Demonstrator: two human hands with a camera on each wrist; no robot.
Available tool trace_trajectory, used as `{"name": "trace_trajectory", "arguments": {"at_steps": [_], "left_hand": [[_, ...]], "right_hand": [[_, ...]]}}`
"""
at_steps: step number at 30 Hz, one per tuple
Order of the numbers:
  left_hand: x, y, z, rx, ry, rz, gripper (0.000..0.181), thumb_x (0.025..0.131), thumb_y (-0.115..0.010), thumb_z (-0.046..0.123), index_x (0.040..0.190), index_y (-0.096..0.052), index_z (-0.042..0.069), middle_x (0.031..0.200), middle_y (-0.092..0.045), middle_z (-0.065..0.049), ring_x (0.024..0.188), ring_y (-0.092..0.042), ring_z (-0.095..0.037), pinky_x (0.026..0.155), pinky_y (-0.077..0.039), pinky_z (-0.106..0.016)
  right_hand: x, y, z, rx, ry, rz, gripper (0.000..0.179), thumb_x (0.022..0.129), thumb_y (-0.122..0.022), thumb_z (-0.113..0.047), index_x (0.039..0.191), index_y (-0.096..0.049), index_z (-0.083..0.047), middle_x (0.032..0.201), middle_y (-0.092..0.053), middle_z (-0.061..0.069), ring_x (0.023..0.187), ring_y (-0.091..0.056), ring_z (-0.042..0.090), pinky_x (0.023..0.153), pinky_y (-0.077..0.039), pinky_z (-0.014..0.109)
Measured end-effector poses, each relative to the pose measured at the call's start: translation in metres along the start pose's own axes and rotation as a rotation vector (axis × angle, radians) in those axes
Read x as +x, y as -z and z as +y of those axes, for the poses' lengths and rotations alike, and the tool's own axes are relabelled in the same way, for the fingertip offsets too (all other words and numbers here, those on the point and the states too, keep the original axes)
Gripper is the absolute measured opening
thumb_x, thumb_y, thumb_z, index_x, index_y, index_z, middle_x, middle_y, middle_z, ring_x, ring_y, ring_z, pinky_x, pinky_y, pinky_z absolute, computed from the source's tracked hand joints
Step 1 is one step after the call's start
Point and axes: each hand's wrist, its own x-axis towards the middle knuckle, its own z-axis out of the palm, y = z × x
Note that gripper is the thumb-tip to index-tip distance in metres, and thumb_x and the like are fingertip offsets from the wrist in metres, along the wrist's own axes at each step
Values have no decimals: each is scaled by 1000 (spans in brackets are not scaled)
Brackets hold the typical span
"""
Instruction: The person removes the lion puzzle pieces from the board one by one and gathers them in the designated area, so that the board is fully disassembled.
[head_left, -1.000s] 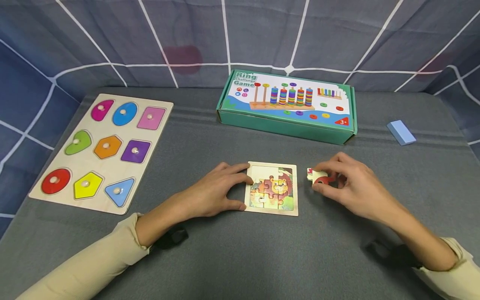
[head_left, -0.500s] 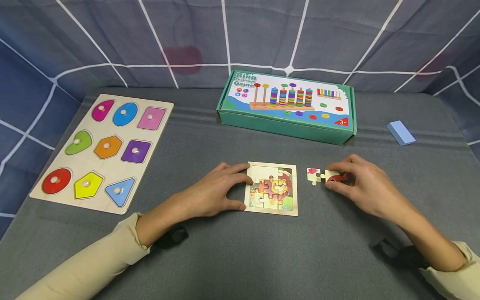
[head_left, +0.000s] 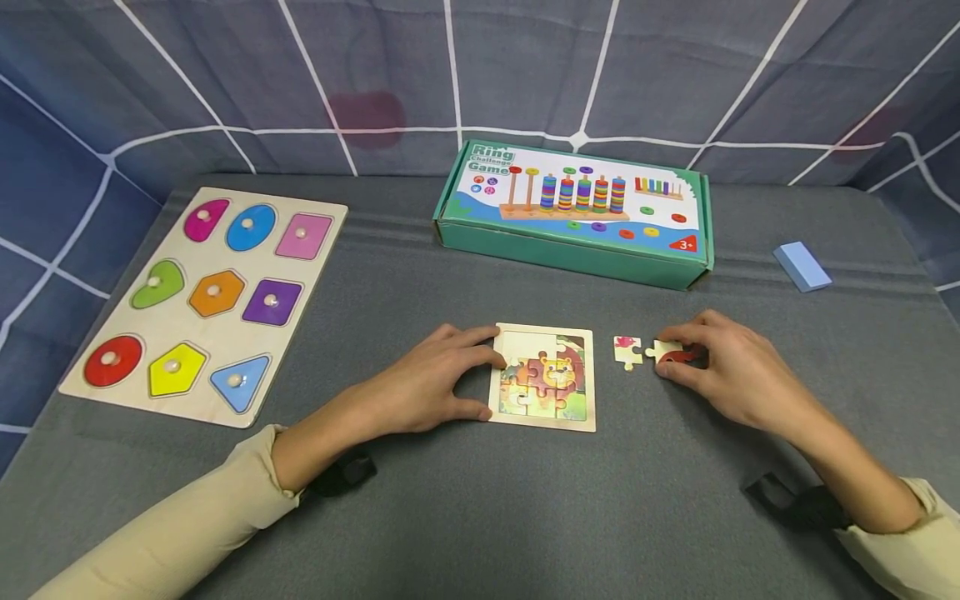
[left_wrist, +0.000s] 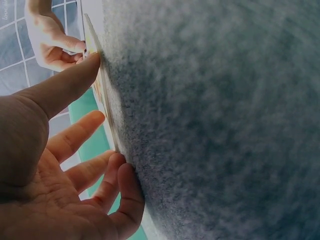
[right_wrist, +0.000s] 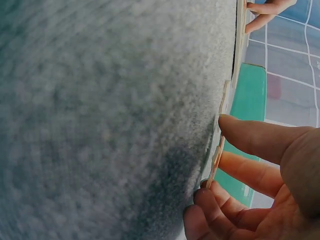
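A small wooden jigsaw puzzle (head_left: 557, 425) with a lion picture lies flat, its top-left area bare of pieces. My left hand (head_left: 422, 385) rests at its left side, thumb and fingertips spread along the frame's edge. In the left wrist view the fingers (left_wrist: 75, 142) are extended and relaxed. To the right, my right hand (head_left: 729, 373) pinches a red-and-cream puzzle piece (head_left: 670, 351) between thumb and fingers, close over the table; the fingers partly cover it. Just left of that piece lies a loose puzzle piece (head_left: 627, 351) with a pink print, a narrow gap between them.
Behind the puzzle sits a green Ring Challenge Game box (head_left: 573, 250). A wooden shape board (head_left: 225, 333) with several knobbed coloured shapes lies at the left. A light blue block (head_left: 802, 267) is at the far right. A grid-patterned cloth (head_left: 517, 75) rises behind the grey table.
My right hand has shifted right with the red-and-cream piece, uncovering the pink-printed piece and leaving a small gap between the two. The left hand and the puzzle frame stay put.
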Motion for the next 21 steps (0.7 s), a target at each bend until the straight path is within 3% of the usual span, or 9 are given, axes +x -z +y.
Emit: {"name": "trace_trajectory", "arguments": {"at_steps": [12, 21], "left_hand": [[-1, 0, 0, -6, 3, 4, 52, 81, -84, 28, 127, -64, 16, 155, -37, -9, 120, -44, -26, 98, -40, -45], [-1, -1, -1, -6, -1, 9, 52, 80, -84, 28, 127, -64, 16, 155, -37, -9, 119, -44, -26, 98, -40, -45]], "right_hand": [[2, -1, 1, 22, 6, -4, 31, 83, -81, -21, 111, -73, -9, 92, -59, 2, 76, -48, 15, 61, -35, 35], [1, 0, 3, 52, 3, -21, 32, 83, -81, -20, 113, -75, -10, 99, -61, 4, 77, -50, 16, 62, -35, 34]]}}
